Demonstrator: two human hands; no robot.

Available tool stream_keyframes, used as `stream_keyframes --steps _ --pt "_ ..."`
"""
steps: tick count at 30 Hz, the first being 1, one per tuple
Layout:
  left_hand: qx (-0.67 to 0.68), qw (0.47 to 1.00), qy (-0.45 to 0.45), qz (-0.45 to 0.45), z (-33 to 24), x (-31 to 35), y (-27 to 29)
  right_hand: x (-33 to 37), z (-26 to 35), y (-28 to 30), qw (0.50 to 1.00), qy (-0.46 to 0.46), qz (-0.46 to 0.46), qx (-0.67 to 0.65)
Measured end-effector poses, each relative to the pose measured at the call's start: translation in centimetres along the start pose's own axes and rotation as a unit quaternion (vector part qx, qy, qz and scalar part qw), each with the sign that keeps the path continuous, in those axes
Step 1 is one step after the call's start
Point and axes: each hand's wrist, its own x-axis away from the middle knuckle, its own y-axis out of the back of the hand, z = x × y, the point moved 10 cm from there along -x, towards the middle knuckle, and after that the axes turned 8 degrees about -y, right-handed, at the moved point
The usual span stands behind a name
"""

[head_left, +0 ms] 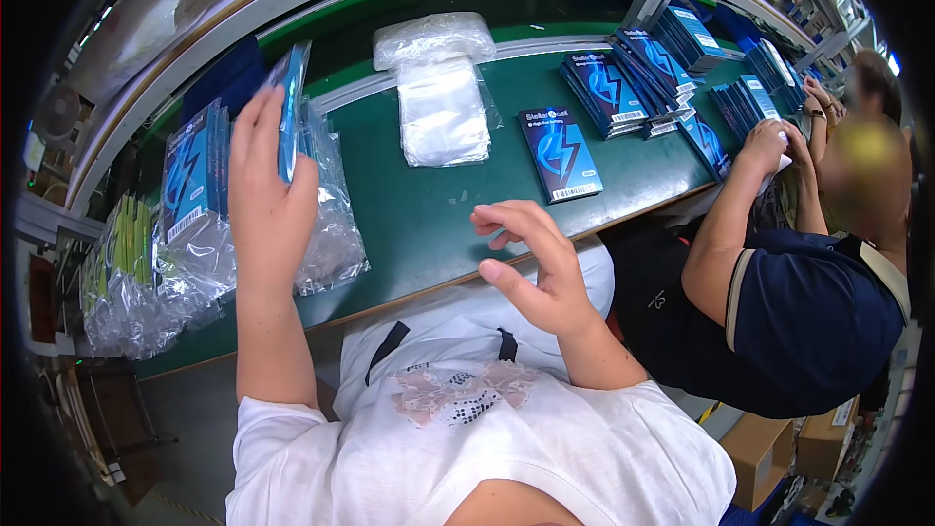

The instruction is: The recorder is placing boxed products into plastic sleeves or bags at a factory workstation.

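Note:
My left hand (265,161) is raised over the left side of the green table, its fingers closed on a thin blue box (290,122) held on edge. Beside it, a row of bagged blue boxes (191,170) stands upright with loose clear plastic around them. My right hand (534,268) hovers near the table's front edge, fingers apart and holding nothing. A single blue box (561,156) with a lightning-bolt picture lies flat beyond that hand. Farther back lies a stack of clear plastic bags (440,112).
Stacks of blue boxes (604,93) fill the table's right side. Next to me on the right, a person in a dark blue shirt (813,302) works with both hands at the table edge. More bagged goods with green edges (127,248) stand at far left. Cardboard boxes (760,453) sit low right.

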Motion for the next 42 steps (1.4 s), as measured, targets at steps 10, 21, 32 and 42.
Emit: stream_keyframes --steps 10,21,32,42 --pt "-0.133 0.99 -0.044 0.034 -1.1 1.0 -1.7 -0.4 -1.9 3.2 0.996 -0.042 -0.068 0.041" --pt "-0.03 0.993 -0.095 0.068 1.7 1.5 -17.8 -3.7 -10.1 8.9 0.844 -0.151 -0.236 0.458" --pt "0.061 0.992 -0.055 0.093 0.5 1.9 -15.5 -1.7 -7.2 8.8 0.888 -0.156 -0.315 0.297" --pt "0.139 0.986 -0.068 0.055 1.1 2.2 -15.3 -1.6 -12.8 0.4 0.824 -0.342 0.0 -0.451"
